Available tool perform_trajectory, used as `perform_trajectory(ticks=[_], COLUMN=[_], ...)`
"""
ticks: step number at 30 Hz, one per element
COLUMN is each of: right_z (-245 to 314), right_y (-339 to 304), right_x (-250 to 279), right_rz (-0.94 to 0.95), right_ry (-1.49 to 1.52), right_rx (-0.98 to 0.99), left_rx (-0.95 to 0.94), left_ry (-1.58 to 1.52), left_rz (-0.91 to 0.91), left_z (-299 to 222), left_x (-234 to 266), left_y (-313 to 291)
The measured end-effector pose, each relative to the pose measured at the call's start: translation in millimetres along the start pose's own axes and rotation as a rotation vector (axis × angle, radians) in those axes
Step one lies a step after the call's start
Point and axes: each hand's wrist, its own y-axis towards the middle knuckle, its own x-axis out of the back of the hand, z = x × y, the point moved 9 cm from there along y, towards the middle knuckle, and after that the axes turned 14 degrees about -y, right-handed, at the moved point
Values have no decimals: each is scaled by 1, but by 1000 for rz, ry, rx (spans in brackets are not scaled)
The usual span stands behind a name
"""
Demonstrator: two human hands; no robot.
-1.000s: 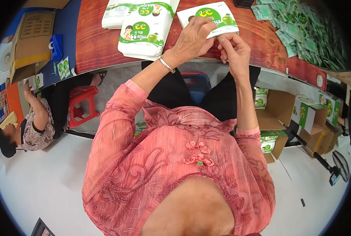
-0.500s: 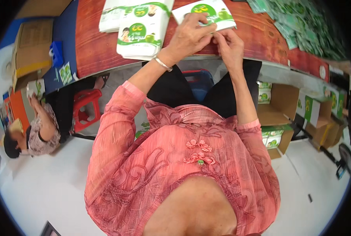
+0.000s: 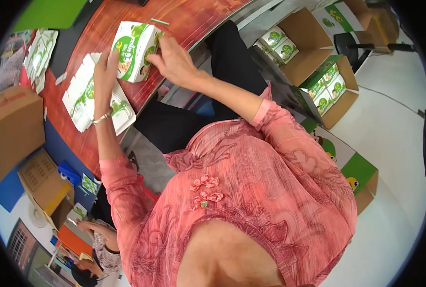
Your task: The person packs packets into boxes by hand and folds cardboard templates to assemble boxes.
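Print stands on several things. The white box (image 3: 131, 50) bears pale lettering across a green patch, with a round green mark and smaller characters beside it. Green labels with small print cover the flat cartons (image 3: 79, 98). The tall brown box (image 3: 14, 131) has a reddish line of print near its top; the lower brown box (image 3: 36, 174) carries a dark printed block, probably rows of characters. Round green labels mark the small packs (image 3: 327, 93).
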Motion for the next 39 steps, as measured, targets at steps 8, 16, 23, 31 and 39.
perform_trajectory(ticks=[8,16,23,31,39], right_z=[-15,-128,-336,-535,-575], right_y=[-10,-53,-138,-173,-167], right_x=[37,213,273,148,75], right_rz=[-158,-207,-395,-30,-71], right_ry=[347,541,420,492,582], right_rx=[102,-154,-921,-1492,-1376], left_rx=[-103,-361,-756,-1023,-705], left_ry=[-392,-487,-68,-124,117], left_rz=[32,407,430,205,355], left_z=[-91,-197,-194,-179,-177], left_x=[-37,-188,-284,-316,-320], left_y=[-50,-58,-11,3,9])
